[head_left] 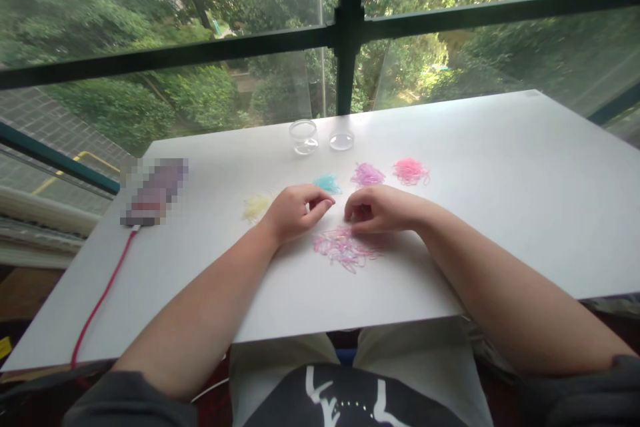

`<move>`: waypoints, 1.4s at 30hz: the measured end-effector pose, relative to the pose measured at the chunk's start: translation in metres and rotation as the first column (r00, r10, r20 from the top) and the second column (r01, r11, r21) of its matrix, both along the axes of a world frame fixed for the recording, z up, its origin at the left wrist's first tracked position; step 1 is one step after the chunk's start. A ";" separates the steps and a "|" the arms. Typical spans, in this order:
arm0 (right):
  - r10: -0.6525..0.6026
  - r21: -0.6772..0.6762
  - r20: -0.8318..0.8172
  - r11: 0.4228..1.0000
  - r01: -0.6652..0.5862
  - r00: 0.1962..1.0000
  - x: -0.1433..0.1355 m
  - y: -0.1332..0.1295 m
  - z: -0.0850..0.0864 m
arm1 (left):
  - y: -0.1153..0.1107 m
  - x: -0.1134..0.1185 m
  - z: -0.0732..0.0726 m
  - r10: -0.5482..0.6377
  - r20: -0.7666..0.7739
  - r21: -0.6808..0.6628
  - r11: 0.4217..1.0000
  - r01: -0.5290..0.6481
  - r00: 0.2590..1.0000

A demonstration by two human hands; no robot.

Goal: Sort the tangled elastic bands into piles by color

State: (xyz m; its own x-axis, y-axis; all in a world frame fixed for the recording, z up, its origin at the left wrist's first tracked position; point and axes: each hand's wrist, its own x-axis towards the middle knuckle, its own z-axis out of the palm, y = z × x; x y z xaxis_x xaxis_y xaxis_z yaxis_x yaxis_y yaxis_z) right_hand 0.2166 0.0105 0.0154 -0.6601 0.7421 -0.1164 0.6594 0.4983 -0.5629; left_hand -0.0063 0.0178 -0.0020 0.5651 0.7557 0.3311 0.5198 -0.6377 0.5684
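Note:
A mixed pile of small loops that look like rubber bands [345, 250], pink, lilac and pale, lies on the white table in front of me. My right hand [383, 208] is over the pile's far edge, fingers curled and thumb close to them; whatever they pinch is hidden. My left hand [299, 210] is just beyond the pile's left side, thumb and forefinger pressed together, with anything between them too small to make out. Beyond the hands are single-colour heaps: blue bands [327, 183], purple bands [369, 174] and pink bands [411, 171]. Yellow bands [256, 207] sit left of my left hand, partly covered by it.
A clear round container [303, 138] and a shallow clear lid [341, 141] stand at the table's far edge, by the window. On the left lies a blurred-out phone-like device [157, 190] with a red cable [104, 297] running over the near edge.

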 end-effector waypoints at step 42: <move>-0.068 -0.009 -0.209 0.998 0.068 0.975 -0.005 -0.001 -0.010 | -0.009 0.009 -0.001 -0.063 -0.020 -0.210 0.976 0.058 0.998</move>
State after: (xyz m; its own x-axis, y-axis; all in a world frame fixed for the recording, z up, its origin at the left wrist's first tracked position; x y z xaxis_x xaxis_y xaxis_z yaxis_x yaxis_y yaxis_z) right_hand 0.2112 0.0093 0.0052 -0.6180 0.7860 0.0175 0.5592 0.4550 -0.6930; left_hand 0.0022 0.0084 -0.0029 0.6184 0.7707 0.1534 0.5008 -0.5369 0.6789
